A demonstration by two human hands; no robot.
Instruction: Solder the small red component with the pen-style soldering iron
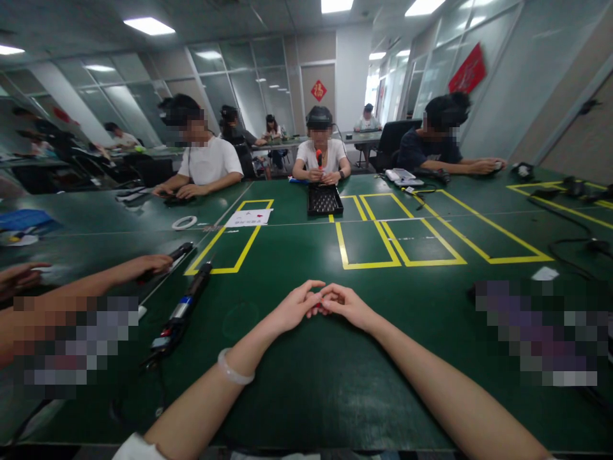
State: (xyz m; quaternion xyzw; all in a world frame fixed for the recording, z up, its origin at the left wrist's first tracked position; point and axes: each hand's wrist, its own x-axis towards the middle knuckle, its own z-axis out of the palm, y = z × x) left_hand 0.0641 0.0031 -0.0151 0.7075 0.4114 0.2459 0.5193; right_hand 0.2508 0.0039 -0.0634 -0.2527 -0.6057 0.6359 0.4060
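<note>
My left hand (297, 306) and my right hand (352, 306) meet above the green table (306, 377). Their bent fingers come together at the tips, both hands closed. A bit of red shows between the fingertips; it is too small and too covered to name, and it may belong to something pinched there. A pale bangle (234, 368) circles my left wrist. To the left of my left hand lies an electric screwdriver (182, 310), black with a silver and blue middle, its bit pointing away from me.
Yellow tape outlines (371, 265) mark the table. Across it a person holds a red-handled screwdriver (319, 158) over a black tray (325, 203). A neighbour's hand (156, 263) reaches in from the left. A white paper (249, 218), a tape roll (184, 223) and cables (569, 236) lie about.
</note>
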